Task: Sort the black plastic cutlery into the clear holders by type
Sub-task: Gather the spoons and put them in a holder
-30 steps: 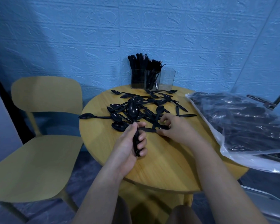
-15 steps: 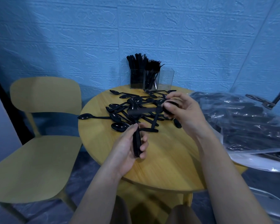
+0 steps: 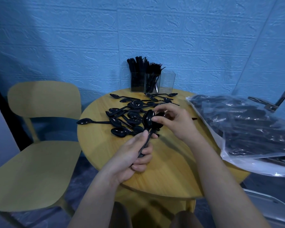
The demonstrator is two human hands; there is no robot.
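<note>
Two bare forearms, no sleeves, no rings or watch on hands; dark brown trousers at knees.

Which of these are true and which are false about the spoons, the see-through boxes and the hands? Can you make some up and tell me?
1. The left hand grips a bunch of black spoons by their handles. True.
2. The right hand lies flat on the round wooden table. False: it is raised and pinching at the bowls of the held spoons.
3. All three clear holders are full. False: the rightmost clear holder looks empty, while the left holder and the middle holder have cutlery.
4. Loose spoons lie scattered on the table. True.
5. A clear plastic bag of dark cutlery lies on the person's right. True.
</note>
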